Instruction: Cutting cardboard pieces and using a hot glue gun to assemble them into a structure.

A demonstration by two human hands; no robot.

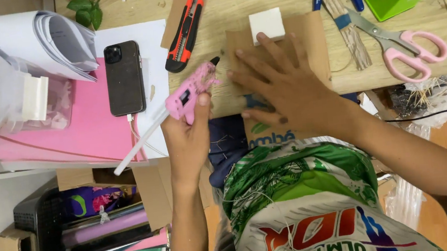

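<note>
left hand (189,139) gripping glue gun (192,92), nozzle aimed right at cardboard (310,35) | right hand (285,89) flat, fingers spread, pinning cardboard | white block (267,25) on cardboard's far edge, touching right fingertips | right hand nearer block

A wooden table (224,16) carries the work. On it lie 1 phone (124,77), pink scissors (401,45) and cardboard (311,40).

The scene was bright and evenly lit, apparently from overhead, with only soft, short shadows under the right hand (285,89) and the pink scissors (410,50) on the counter (223,11). White paper (23,35) at far left looked slightly washed out. Focus was sharp throughout, with mild softening toward the corners.
</note>
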